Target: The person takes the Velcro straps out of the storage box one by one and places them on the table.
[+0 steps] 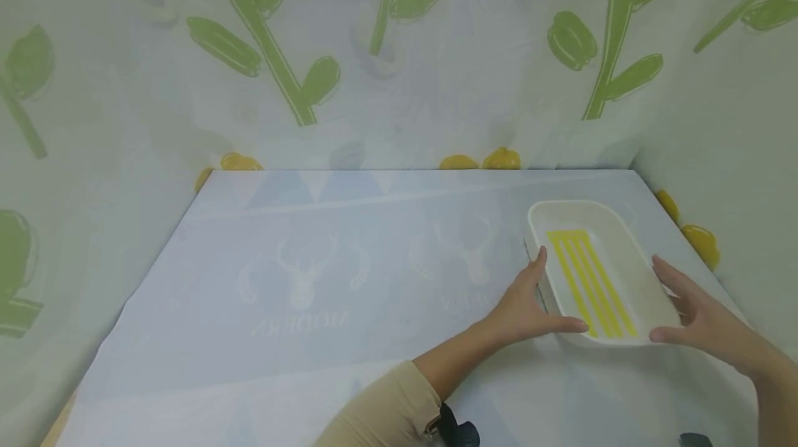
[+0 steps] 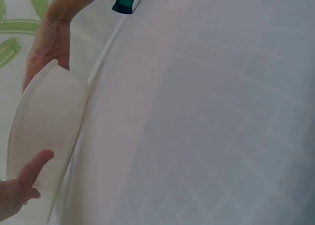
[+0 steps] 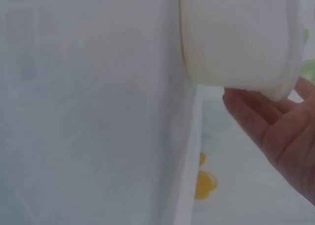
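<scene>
From where I stood, the white tray (image 1: 614,260) sat toward the right end of the counter (image 1: 374,225), its hollow side up and yellow stripes (image 1: 592,281) running along its floor. Both hands were about it. The left hand (image 1: 520,310) lay at the near left corner, its grip spread wide, thumb against the near wall (image 2: 44,116) and fingers along the left side. The right hand (image 1: 704,319) stood at the near right corner, its grip likewise apart, thumb toward the front and fingers by the right side; neither was closed round anything.

I judged the tray to be moulded plastic, light for its bulk and stiff enough to keep its shape under a squeeze. Its smooth walls looked a little slick, so flat fingertips alone might have slid. It did not strike me as fragile, though a one-sided pull would probably have tipped or twisted it. The best hold, I thought, was the rim (image 1: 570,202) at two opposite sides, with fingers hooked under the lip and thumbs steadying above.
</scene>
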A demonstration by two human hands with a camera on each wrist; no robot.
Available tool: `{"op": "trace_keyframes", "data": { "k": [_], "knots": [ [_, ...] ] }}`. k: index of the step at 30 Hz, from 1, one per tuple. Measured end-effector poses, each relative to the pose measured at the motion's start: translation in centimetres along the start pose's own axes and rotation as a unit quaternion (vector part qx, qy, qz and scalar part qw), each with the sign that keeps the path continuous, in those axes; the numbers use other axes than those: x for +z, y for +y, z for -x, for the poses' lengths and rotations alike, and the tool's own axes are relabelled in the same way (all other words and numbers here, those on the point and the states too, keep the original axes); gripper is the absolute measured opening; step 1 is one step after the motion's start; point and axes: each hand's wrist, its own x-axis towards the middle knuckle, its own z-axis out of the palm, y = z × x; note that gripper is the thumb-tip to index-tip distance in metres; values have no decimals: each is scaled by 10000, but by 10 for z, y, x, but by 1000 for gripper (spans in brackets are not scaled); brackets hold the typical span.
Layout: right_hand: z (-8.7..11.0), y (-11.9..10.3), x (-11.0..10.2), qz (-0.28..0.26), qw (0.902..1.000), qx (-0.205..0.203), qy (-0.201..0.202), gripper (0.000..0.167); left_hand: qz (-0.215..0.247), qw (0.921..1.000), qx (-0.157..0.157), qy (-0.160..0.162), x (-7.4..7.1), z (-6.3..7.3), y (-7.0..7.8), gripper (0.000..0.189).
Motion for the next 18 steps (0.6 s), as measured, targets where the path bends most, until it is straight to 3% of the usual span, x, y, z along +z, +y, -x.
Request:
{"op": "trace_keyframes", "data": {
  "k": [5,12,18],
  "knots": [
    [-1,11,-1,-398,9990,-166,-100,104,136,9999,-60,56,7,-5,0,107],
    [-2,19,-2,-903,9944,-301,-462,101,962,9944,-432,115,9,-6,-4,103],
    [-2,23,-1,-801,9954,-183,-501,96,846,9951,-488,128,9,-6,-10,104]
  ]
}}
